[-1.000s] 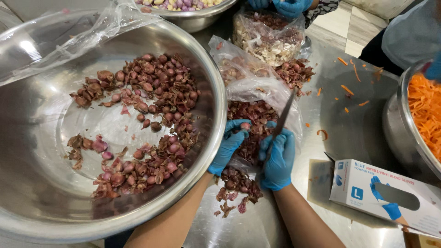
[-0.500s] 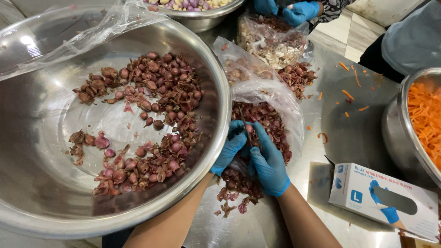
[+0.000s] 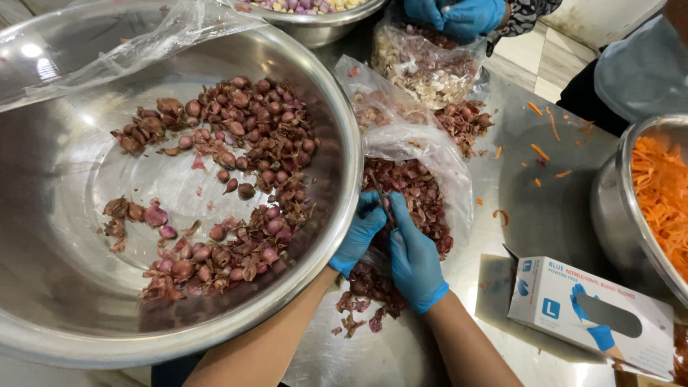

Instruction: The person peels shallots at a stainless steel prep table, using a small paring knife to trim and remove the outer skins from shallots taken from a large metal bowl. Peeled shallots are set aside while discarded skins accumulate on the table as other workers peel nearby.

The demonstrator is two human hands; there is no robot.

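Shallots, small reddish-purple bulbs in papery skin [image 3: 236,136], lie heaped in the large shiny steel bowl [image 3: 64,287] filling the left of the frame, bulbs and loose skins mixed. Just past its right rim, at centre frame, both blue-gloved hands are bunched together over a clear plastic bag of dark red peelings [image 3: 423,193].

Change noted: a second ago the right hand [image 3: 414,258] held a thin knife raised and angled clear of the left; now the hands have closed in on each other, and only a short dark sliver of blade [image 3: 382,195] shows above the fingers. Reads as a shift from a pause to cutting on one small bulb pinched between them, though the bulb itself is hidden.

Left hand [image 3: 360,229]: fingers curled shut, around something I cannot make out. Right hand: fingers closed on the knife.

Around: more skins spilled on the steel table [image 3: 530,208] below the wrists. White glove box [image 3: 588,315] at lower right. Steel bowl of shredded orange carrot [image 3: 663,193] at right edge, stray shreds nearby. Another person's blue-gloved hands [image 3: 459,14] at top, over a second bag of pale peelings [image 3: 426,68]. The big bowl's rim crowds the left wrist.
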